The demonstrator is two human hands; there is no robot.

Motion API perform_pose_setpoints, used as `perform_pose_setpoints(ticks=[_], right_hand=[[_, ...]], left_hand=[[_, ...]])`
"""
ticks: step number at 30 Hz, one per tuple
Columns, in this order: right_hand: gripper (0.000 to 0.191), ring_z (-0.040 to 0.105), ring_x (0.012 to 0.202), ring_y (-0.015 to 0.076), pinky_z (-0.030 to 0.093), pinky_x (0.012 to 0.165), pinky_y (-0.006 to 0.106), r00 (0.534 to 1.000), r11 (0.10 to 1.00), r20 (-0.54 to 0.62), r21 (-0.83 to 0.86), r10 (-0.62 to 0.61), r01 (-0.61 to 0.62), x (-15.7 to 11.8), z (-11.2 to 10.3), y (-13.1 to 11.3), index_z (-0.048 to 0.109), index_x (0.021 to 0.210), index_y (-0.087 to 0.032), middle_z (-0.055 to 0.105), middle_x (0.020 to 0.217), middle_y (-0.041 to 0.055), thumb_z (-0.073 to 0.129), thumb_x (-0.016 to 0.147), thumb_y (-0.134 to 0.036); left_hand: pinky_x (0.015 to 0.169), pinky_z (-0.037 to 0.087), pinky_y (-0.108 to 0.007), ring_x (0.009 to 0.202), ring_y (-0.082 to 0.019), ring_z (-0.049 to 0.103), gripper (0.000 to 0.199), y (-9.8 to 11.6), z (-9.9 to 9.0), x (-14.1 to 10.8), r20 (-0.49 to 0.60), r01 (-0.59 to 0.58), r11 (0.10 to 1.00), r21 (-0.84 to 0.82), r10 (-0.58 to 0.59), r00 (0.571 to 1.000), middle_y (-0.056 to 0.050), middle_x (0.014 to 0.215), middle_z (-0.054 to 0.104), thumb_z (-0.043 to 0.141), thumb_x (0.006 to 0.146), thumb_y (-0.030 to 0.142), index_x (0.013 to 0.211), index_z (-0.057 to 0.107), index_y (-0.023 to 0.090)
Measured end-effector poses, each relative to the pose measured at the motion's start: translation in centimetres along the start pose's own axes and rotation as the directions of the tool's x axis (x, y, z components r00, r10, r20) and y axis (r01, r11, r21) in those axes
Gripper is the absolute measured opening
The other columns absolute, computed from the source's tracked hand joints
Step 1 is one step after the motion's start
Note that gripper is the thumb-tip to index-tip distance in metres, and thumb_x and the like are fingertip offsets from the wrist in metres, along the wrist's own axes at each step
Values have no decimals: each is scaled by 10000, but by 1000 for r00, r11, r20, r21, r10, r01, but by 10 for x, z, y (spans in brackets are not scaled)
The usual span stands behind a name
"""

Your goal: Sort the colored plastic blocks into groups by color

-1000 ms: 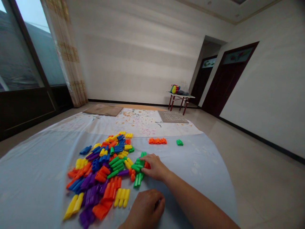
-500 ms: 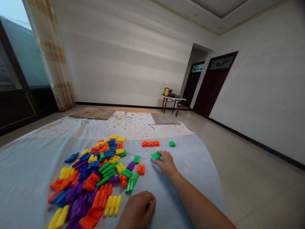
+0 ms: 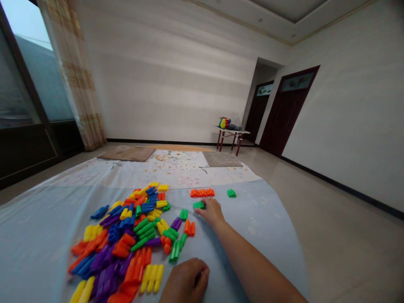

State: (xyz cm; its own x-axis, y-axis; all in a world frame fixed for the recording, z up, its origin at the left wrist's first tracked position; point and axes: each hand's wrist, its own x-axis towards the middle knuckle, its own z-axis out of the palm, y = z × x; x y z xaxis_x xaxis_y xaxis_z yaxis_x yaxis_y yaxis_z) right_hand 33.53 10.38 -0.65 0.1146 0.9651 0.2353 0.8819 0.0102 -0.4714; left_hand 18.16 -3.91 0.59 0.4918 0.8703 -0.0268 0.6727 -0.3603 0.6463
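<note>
My right hand (image 3: 213, 212) pinches a green bullet-shaped plastic block (image 3: 199, 205) at its right end, low over the blue cloth. Just beyond it lies a row of orange blocks (image 3: 202, 192), and farther right a small green block (image 3: 231, 193). My left hand (image 3: 186, 280) rests near the front edge with its fingers curled, and nothing shows in it. Beside it on the left are a yellow block (image 3: 152, 278) and a large mixed pile of blocks (image 3: 120, 244) in orange, purple, blue, green and yellow.
A light blue cloth (image 3: 252, 252) covers the near part of the table, with a flowered cloth (image 3: 176, 168) beyond. A brown mat (image 3: 128, 154) and a patterned mat (image 3: 221, 159) lie at the far side. Behind stands a small table (image 3: 234, 131) with a colourful bag.
My right hand has moved a little to the left with the green block, which is now just below the orange row. The left hand stays curled in place. The view has shifted slightly.
</note>
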Motion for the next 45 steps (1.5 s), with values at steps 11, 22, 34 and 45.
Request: perform_pose_setpoints(ticks=[11,22,34,45], right_hand=[[268,562,837,182,359,717,256,1000,998,9,65,-23,22,-2,4,5,606,899,-204,641,877,39,640,685,-361],[307,558,724,155,435,697,270,987,927,-144,356,-71,118,-11,1,6,603,1010,-154,628,855,54,551,754,-314],[208,579,753,175,450,710,277,979,937,-193,324,-70,131,-40,8,23,630,860,-170,631,812,59,448,775,-222],[178,541,730,169,429,701,270,983,979,-169,177,-74,104,-39,8,11,623,834,-172,595,770,47,464,753,-164]], left_hand=[[682,367,-247,788,-147,587,277,-6,3,5,26,5,1000,28,-6,1000,-46,837,668,372,829,242,825,645,198],[658,345,-245,750,-131,569,271,-3,2,0,-40,-2,999,-40,0,999,-29,799,661,378,832,268,786,637,203],[623,312,-242,700,-119,539,249,-8,9,3,-84,-35,989,-140,24,996,-16,742,637,393,822,261,751,623,198],[596,319,-243,661,-126,535,255,-16,8,9,-4,-44,987,-155,44,999,-32,710,627,372,804,215,748,619,182]])
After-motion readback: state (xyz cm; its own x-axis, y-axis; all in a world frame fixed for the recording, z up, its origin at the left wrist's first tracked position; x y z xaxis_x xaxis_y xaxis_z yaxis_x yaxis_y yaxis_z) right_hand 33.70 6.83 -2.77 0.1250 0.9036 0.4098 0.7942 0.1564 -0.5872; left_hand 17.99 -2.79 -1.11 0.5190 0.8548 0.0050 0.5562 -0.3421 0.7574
